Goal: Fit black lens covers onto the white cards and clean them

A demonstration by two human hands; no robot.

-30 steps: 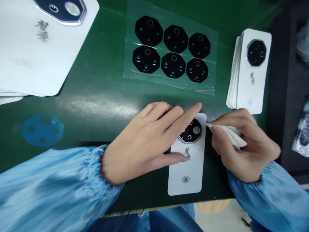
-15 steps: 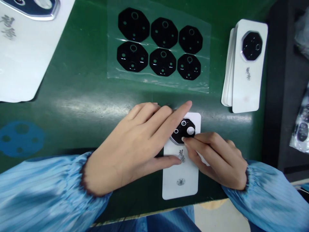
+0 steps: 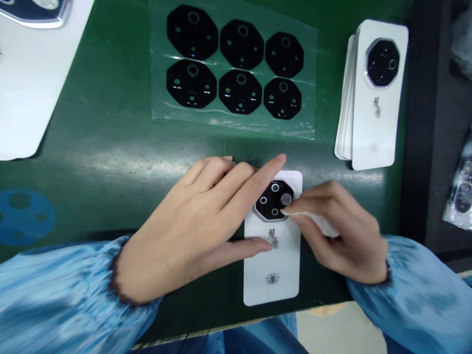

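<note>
A white phone back panel (image 3: 273,265) lies upright on the green table, with dark lettering and an octagonal black camera plate (image 3: 268,204) near its top. My left hand (image 3: 184,226) lies flat over the panel's left side, fingers stretched out. Its index finger crosses the plate's upper left corner and its thumb rests by the lettering. At the plate's lower right, my right hand (image 3: 339,226) pinches a thin white piece (image 3: 320,222), its tip close to the lowest ring. That piece is partly hidden by the fingers, and its kind is unclear.
A clear plastic sheet (image 3: 232,124) carries several black octagonal plates (image 3: 241,91). To the right stands a stack of white panels (image 3: 374,135), beside a black tray edge (image 3: 424,147). Larger white panels (image 3: 29,93) lie at upper left, above a blue perforated disc shape (image 3: 27,216).
My right hand has drawn slightly back and lifted, showing the white piece and the lowest ring. My left hand keeps its place on the panel. The whole view has shifted a little.
</note>
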